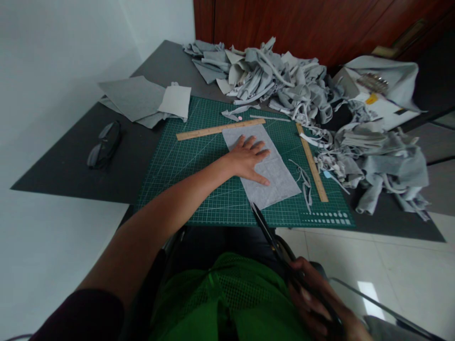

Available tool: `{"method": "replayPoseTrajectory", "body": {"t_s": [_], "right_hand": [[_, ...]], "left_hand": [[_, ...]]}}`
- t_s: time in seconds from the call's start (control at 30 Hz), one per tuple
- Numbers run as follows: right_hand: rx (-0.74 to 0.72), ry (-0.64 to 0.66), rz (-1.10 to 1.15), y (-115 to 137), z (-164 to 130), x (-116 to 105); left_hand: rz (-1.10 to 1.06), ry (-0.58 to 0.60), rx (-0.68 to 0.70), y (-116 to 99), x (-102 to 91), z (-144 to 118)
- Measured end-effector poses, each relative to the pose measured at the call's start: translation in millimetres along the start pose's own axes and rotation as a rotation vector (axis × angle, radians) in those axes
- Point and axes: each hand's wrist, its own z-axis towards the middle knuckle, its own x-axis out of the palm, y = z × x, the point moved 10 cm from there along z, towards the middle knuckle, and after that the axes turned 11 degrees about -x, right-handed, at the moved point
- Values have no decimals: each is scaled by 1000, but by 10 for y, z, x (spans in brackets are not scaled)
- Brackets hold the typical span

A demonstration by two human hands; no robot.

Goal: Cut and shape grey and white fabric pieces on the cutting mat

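Note:
My left hand [249,158] lies flat with fingers spread on a grey piece of fabric [272,189], pressing it against the green cutting mat [209,203]. Black-handled scissors [265,225] are gripped in my right hand [313,293], below the mat's near edge. Their blade tips reach the fabric's near corner; whether they touch it I cannot tell. One wooden ruler [199,133] lies along the fabric's far edge, and another wooden ruler [313,163] rests to its right. Thin fabric strips [305,187] lie between the fabric and the right ruler.
Grey fabric scraps [256,71] are heaped along the back, with more fabric [394,161] piled at the right. A white box [380,94] stands at the back right. Flat grey sheets [135,97] and black-framed glasses [104,144] lie on the dark table [121,182] at left.

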Motion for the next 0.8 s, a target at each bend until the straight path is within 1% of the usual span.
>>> {"method": "replayPoseTrajectory", "body": {"t_s": [0.13, 0.23, 0.33, 0.47, 0.53, 0.67, 0.8], "right_hand": [[-36, -29, 8, 104, 80, 92], [-76, -2, -2, 161, 140, 182], [-97, 17, -13, 142, 189, 214], [-117, 4, 47, 77, 238, 193], [-143, 4, 65, 76, 261, 195], [-200, 36, 32, 105, 289, 243], [-177, 16, 33, 33, 254, 212]], "left_hand": [[-3, 2, -4, 5, -4, 1], [1, 4, 0, 6, -3, 2], [6, 4, 0, 7, -3, 2], [-5, 3, -4, 3, -11, -2], [-8, 3, -3, -1, -11, -3], [-8, -3, 0, 0, -10, -6], [-19, -9, 30, -25, -51, -26]]}}
